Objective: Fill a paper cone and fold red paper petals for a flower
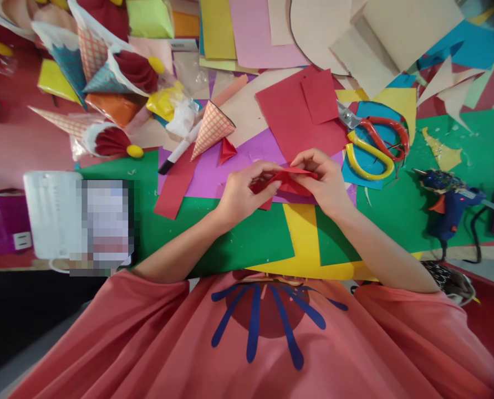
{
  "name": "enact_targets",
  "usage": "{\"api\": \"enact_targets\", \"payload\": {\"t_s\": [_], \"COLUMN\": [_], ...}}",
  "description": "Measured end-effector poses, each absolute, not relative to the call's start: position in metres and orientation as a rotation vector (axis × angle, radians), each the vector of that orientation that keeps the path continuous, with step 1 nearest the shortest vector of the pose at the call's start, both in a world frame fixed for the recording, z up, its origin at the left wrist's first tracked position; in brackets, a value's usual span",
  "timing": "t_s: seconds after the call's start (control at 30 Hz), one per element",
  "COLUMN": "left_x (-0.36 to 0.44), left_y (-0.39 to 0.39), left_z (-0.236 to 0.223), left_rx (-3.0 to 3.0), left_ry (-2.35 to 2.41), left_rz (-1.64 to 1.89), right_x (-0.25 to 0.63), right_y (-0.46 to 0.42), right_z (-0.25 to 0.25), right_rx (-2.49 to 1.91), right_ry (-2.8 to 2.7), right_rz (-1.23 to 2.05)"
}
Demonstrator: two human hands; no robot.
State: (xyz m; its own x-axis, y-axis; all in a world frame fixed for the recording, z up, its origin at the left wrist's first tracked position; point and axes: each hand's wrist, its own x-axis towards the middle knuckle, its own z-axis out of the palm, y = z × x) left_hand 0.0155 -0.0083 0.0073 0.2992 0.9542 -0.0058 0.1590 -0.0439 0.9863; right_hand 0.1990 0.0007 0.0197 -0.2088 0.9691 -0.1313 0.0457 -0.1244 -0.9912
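Between my two hands is a piece of folded red paper (pixel 294 182), held above the purple sheet near the table's middle. My left hand (pixel 250 188) pinches its left side with thumb and fingers. On the other side my right hand (pixel 319 180) grips the right edge, fingers curled over the top. A small folded red paper piece (pixel 227 151) lies just beyond my left hand, beside an orange-checked paper cone (pixel 213 126). Larger red sheets (pixel 286 119) lie past my fingers, and a red strip (pixel 175 188) is to the left.
Scissors (pixel 375 144) with red and yellow handles lie at right, near a blue glue gun (pixel 452 208). A black-capped marker (pixel 180 145) rests by the cone. Finished paper cones (pixel 117 72) crowd the back left. A phone (pixel 107 221) lies at left on green paper (pixel 247 238).
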Motion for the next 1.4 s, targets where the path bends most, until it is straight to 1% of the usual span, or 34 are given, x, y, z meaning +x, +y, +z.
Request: {"api": "enact_targets", "payload": {"t_s": [0.4,0.77,1.4], "left_x": [0.0171,0.0162,0.0166], "left_y": [-0.0073,-0.0069,-0.0075], "left_z": [0.0069,0.0111,0.0149], "left_rx": [1.564,1.413,1.365], "left_ry": [1.114,1.158,1.156], "left_rz": [0.975,0.932,0.936], "right_x": [0.1989,0.1984,0.199], "right_y": [-0.0015,-0.0035,-0.0044], "right_z": [0.0156,0.0167,0.0194], "right_rx": [-1.165,-1.184,-1.171], "right_ry": [-1.433,-1.458,-1.437], "right_rz": [1.431,1.437,1.517]}}
